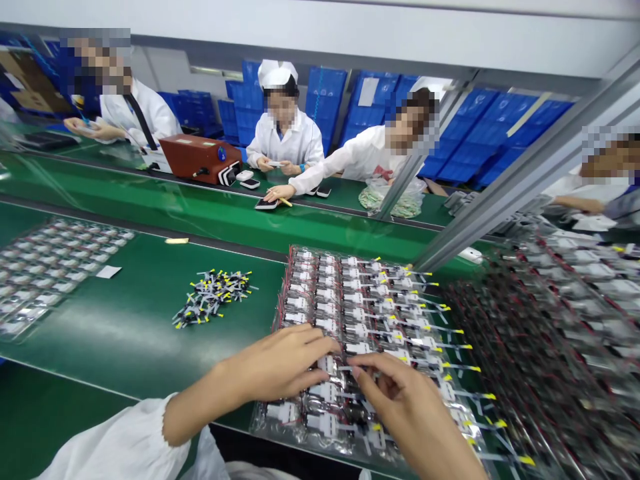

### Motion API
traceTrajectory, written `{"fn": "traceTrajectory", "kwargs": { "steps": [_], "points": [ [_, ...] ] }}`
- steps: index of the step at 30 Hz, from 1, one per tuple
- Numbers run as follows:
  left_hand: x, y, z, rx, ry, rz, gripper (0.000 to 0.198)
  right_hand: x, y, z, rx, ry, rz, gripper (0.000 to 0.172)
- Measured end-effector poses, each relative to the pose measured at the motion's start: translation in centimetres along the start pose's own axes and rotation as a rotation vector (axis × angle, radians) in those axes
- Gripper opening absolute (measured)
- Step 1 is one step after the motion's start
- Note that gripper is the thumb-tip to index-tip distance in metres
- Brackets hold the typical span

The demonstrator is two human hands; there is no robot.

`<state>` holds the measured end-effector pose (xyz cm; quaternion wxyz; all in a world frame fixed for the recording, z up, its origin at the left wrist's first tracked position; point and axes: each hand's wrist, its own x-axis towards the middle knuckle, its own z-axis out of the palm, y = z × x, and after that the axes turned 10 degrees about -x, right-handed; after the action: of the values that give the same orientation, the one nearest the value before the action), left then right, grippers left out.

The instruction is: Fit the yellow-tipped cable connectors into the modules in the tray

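A clear plastic tray [295, 303] lies in front of me, with rows of small white-and-black parts with red wires. Thin grey strips with yellow tips stick out along its right-hand columns. My left hand [280, 363] rests palm down over the middle of the tray, thumb and fingers apart, fingertips touching the parts. Close to its right, my right hand [405, 400] has thumb and forefinger pinched around the end of a small grey strip [345, 368] above a tray slot. The fingertips partly cover that strip. A loose pile of yellow-tipped strips [215, 297] lies left of the tray.
Another filled tray [55, 267] lies at the far left, by a white paper slip [109, 272]. Stacked trays [565, 333] rise at the right. A metal post [465, 193] slants down beyond my tray. Several co-workers sit across the green belt [225, 210], near a brown box [195, 159].
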<state>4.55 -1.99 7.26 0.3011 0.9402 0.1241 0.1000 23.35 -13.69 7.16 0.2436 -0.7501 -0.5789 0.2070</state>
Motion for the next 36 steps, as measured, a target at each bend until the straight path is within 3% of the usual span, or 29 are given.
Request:
{"fn": "traceTrajectory", "kwargs": {
  "steps": [5,12,19,27,36],
  "points": [
    [-0.2,-0.3,0.5,-0.087,0.032,-0.040,0.021,0.5,-1.1,0.3,-0.014,-0.092,0.073,0.028],
    [-0.2,-0.4,0.7,-0.095,0.071,-0.029,0.020,0.2,-0.7,0.4,-0.041,-0.147,0.084,0.031],
    [-0.1,-0.3,0.7,-0.072,0.071,-0.028,0.020,0.1,-1.1,0.6,0.009,-0.168,0.153,0.037],
    [-0.1,-0.3,0.7,-0.073,0.067,-0.034,0.019,0.1,-1.7,0.8,0.034,-0.189,0.135,0.029],
    [-0.2,-0.4,0.8,-0.092,0.077,-0.040,0.019,0.0,-0.9,1.3,0.007,-0.165,0.139,0.033]
  ]
}}
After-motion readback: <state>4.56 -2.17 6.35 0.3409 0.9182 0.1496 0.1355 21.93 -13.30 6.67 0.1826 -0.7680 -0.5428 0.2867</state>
